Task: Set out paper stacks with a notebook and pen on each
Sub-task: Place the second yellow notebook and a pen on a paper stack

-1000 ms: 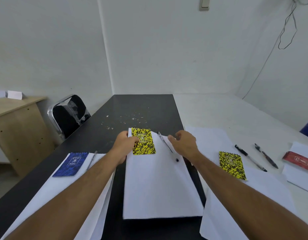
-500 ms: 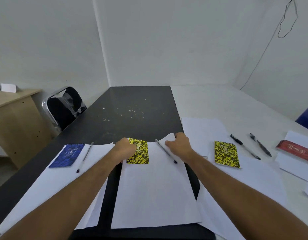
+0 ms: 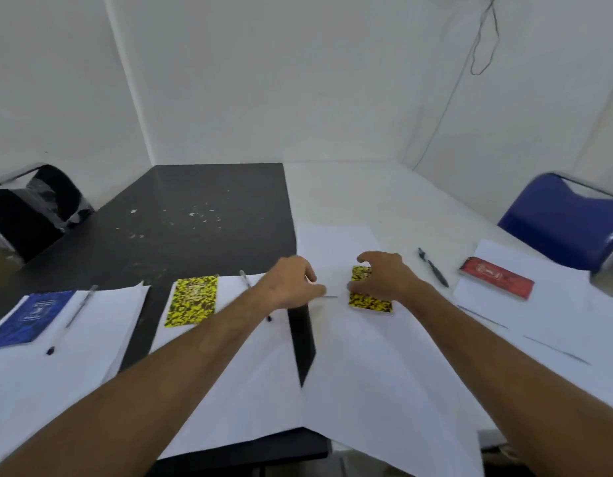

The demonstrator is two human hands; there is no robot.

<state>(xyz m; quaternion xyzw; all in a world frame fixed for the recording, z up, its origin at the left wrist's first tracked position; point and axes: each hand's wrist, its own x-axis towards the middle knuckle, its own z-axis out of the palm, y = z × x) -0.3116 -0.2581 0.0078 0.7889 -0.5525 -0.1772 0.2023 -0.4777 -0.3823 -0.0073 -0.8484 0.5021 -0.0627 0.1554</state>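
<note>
both arms are reaching to mid-frame. the left hand [image 3: 291, 282] is lying with loose fingers at the paper stack [image 3: 373, 366]'s left edge, gripping nothing i can see. the right hand [image 3: 384, 277] is hovering, fingers spread and arched, over the yellow notebook [image 3: 368, 301], holding nothing. half a second ago both were pinching the middle stack [image 3: 236, 366]. a black table [image 3: 195, 215] is meeting a white table [image 3: 367, 197]; a blue chair [image 3: 566, 225] is sitting at right.
</note>
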